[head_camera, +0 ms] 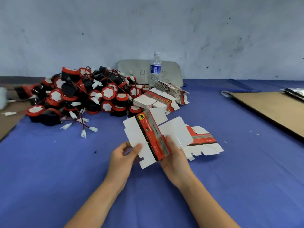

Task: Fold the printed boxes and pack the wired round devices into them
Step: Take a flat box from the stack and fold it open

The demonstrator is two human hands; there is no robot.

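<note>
Both hands hold one unfolded printed box blank [153,137] lifted off the blue-covered counter [238,178], near its front middle, tilted so the red and grey printed strip faces up. The left hand [122,157] pinches a white side flap between thumb and curled fingers. The right hand [175,156] has its grip closed on the printed panel, thumb on top along the strip. Holding the blank by opposite sides lets the creases be bent against each other. I judge the folding to be at its start, since no walls stand yet.

A second flat blank [204,143] lies on the counter just beside and partly under the held one, likely the next to be taken. Further back, a stack of flat boxes [172,93] sits beside the pile of wired round devices [82,96], seemingly both within reach, so packing can follow folding from the same spot. A water bottle [155,68] stands behind the stack, and a cardboard sheet [271,111] lies well apart at the right.
</note>
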